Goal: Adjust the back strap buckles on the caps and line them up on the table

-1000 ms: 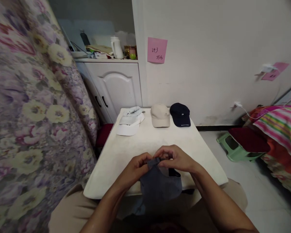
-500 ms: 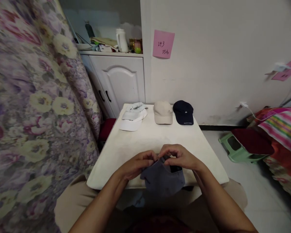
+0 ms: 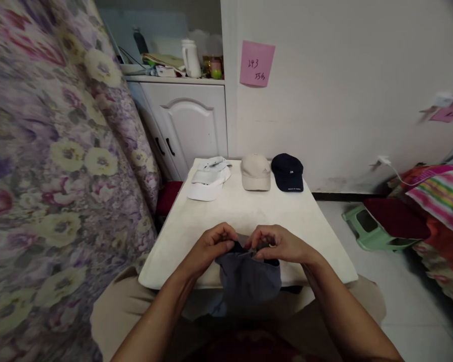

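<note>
A grey-blue baseball cap [image 3: 249, 281] hangs at the near edge of the table between my hands. My left hand [image 3: 213, 246] pinches its upper rim on the left, thumb and fingers closed. On the other side, my right hand [image 3: 277, 245] grips the rim near what looks like the back strap; the fingers partly hide that strap. Farther off on the table lie a beige cap [image 3: 255, 172], a navy cap [image 3: 287, 172] with small white lettering, and a pair of stacked pale caps [image 3: 207, 181] at the left.
The cream-covered table [image 3: 173, 241] stands before my knees. A floral curtain [image 3: 68, 201] hangs close on the left, and a white cabinet [image 3: 189, 120] is behind. On the right are a green stool [image 3: 366, 226] and a striped cloth [image 3: 445, 196].
My left hand has shifted slightly left and up along the rim, opening a gap from my right hand. The cap has turned a little, and the whole view has moved slightly.
</note>
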The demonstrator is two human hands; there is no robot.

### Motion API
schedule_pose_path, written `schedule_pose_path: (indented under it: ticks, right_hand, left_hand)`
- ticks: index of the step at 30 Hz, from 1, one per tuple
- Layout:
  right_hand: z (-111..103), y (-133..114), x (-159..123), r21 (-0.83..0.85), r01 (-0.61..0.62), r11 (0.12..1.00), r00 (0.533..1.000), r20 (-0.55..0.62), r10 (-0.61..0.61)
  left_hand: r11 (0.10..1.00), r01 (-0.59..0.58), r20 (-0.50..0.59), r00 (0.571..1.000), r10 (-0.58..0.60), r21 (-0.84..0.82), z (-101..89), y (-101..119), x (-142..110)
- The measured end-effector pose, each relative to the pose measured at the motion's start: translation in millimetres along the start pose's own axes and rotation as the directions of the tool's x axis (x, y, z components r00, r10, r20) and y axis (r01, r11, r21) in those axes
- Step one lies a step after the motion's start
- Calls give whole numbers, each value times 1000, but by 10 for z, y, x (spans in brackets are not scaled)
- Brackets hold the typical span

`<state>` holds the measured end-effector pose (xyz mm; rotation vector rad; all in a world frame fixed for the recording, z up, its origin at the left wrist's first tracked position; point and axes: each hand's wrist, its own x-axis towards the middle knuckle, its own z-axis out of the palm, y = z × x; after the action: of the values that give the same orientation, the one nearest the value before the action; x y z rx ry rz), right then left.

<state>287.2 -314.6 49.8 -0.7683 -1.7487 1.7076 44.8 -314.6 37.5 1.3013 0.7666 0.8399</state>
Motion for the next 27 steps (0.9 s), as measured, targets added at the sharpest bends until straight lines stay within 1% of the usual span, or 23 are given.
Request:
schedule_pose_path:
  ticks: [3, 7, 8, 10, 13, 16, 18, 20, 22, 27]
  right_hand:
    - [18, -23, 7, 6, 25, 1000, 1000, -6, -25]
    - [3, -43, 40, 26, 89, 996, 996, -29, -88]
    - [-5, -39, 53, 45, 96, 994, 995, -41, -95]
    - [-19, -19, 84, 87, 97, 991, 994, -59, -92]
    - [-19, 29, 133, 153, 83, 985, 994, -78, -71]
    - [-1, 84, 178, 219, 51, 974, 993, -118, -26]
    - [6, 118, 201, 266, 23, 964, 992, -122, 10]
    - [7, 144, 215, 311, 7, 950, 993, -112, 30]
    - [5, 163, 222, 335, 4, 942, 994, -103, 32]
    - [10, 184, 229, 295, -4, 956, 995, -94, 33]
  left_hand:
    - [998, -38, 7, 999, 38, 46, -17, 25, -12]
    - [986, -106, 61, 993, 98, 131, -4, 92, -45]
    - [984, -107, 75, 992, 97, 144, 6, 98, -58]
    - [988, -56, 81, 996, 44, 145, 32, 83, -83]
    - [993, 66, 44, 997, -70, 97, 74, 15, -110]
    - [992, 117, 1, 993, -117, 44, 108, -34, -119]
    - [989, 144, -30, 989, -143, 17, 119, -28, -121]
    - [989, 149, -57, 987, -149, 8, 117, 8, -123]
    - [991, 130, -69, 989, -127, 32, 100, 59, -130]
    - [979, 101, -153, 985, -74, 177, 23, 163, -165]
